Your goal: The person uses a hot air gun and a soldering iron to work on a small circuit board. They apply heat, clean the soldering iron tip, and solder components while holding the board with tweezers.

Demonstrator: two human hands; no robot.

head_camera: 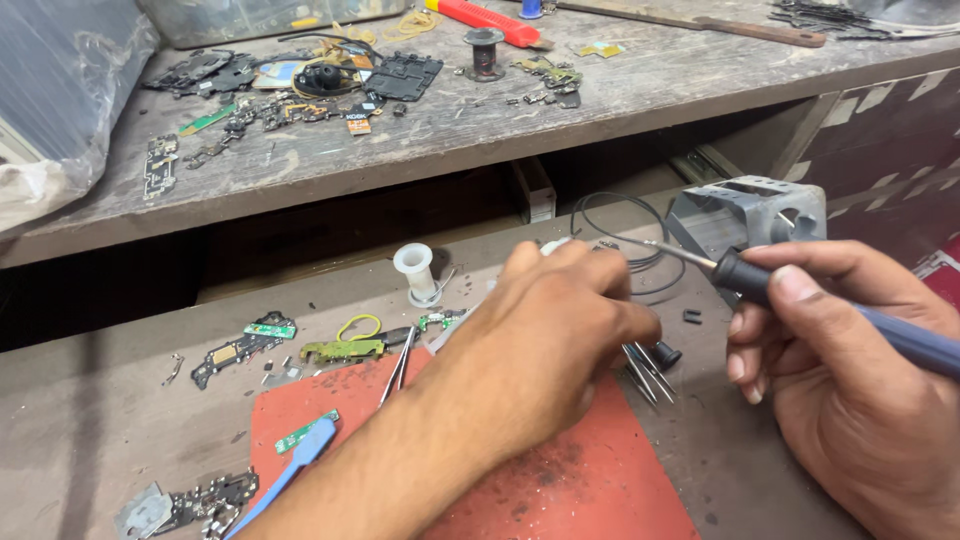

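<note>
My right hand (850,380) grips a soldering iron (790,290) with a blue handle and black collar, its thin metal tip pointing left toward my left hand. My left hand (550,335) is closed over a small part above a red work mat (590,480); what it pinches is hidden by the fingers. Thin metal tweezer tips (645,370) stick out from under the left hand. A second pair of tweezers (400,365) lies on the mat's upper left edge.
A white solder spool (415,272) stands on the bench. Small circuit boards (300,345) and a blue tool (295,465) lie left of the mat. A grey metal stand (745,215) with black wire sits behind the iron. An upper shelf (450,130) holds phone parts.
</note>
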